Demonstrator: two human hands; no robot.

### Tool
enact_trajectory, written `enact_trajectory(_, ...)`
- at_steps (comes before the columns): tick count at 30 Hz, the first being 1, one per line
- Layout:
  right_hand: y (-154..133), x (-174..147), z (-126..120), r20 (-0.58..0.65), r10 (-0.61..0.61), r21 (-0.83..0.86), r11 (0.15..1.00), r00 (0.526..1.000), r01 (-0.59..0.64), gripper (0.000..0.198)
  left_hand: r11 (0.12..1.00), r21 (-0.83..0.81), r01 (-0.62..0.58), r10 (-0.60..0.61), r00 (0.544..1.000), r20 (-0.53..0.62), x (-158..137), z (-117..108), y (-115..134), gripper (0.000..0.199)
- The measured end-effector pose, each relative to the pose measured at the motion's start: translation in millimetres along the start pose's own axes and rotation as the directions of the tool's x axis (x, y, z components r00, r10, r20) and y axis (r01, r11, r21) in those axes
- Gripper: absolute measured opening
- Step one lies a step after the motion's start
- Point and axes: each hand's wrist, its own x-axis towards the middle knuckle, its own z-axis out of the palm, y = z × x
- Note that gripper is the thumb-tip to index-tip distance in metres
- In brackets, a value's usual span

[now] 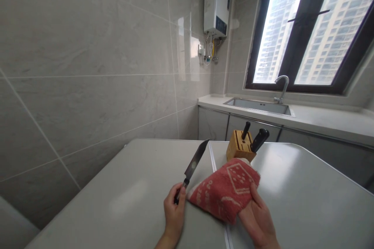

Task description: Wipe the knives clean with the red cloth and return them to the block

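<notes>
My left hand (174, 207) is closed around the black handle of a kitchen knife (195, 162). The blade slants up and away to the right, above the table. To its right, my right hand (258, 218) grips a red cloth (226, 190) with pale printed patterns, the thumb on top and the other fingers partly hidden by the cloth. Cloth and blade are apart. Just behind the cloth stands a wooden knife block (238, 146), its lower part covered from view. Two black-handled tools stick out of it, the larger handle (260, 140) leaning right.
The white table (140, 186) has a seam running down its middle. Beyond it is a counter (321, 116) with a sink (257, 105) and a faucet (282, 87) beneath a window. A tiled wall (102, 66) borders the left side; a water heater (216, 4) hangs in the corner.
</notes>
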Motion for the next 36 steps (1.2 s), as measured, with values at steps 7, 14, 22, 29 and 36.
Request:
enact_trajectory(7,13.9,5.1,-4.4,-0.004,0.028,0.052,0.998,1.000,-0.028,0.031,0.995,-0.041,-0.088,0.097,0.937,0.335,-19.2,13.2,7.3,0.022)
enact_trajectory(14,23.4,4.3,-2.1,-0.001,0.035,0.092,0.995,0.999,-0.035,0.045,0.999,0.006,-0.048,0.041,0.903,0.427,-18.1,21.2,6.7,0.025)
enact_trajectory(22,23.6,13.7,-10.0,-0.152,0.125,0.159,0.982,0.980,-0.101,0.032,0.996,0.028,-0.083,0.061,0.885,0.462,-17.4,19.7,5.8,0.027)
enact_trajectory(29,36.9,17.9,-30.2,-0.151,0.068,-0.056,0.995,0.986,-0.077,0.016,0.996,-0.014,-0.088,0.085,0.884,0.459,-17.3,17.9,7.7,0.027)
enact_trajectory(36,51.8,15.8,-24.3,-0.069,-0.006,-0.178,0.984,0.998,-0.006,0.018,0.994,-0.005,-0.105,0.095,0.875,0.475,-17.9,17.2,10.7,0.024)
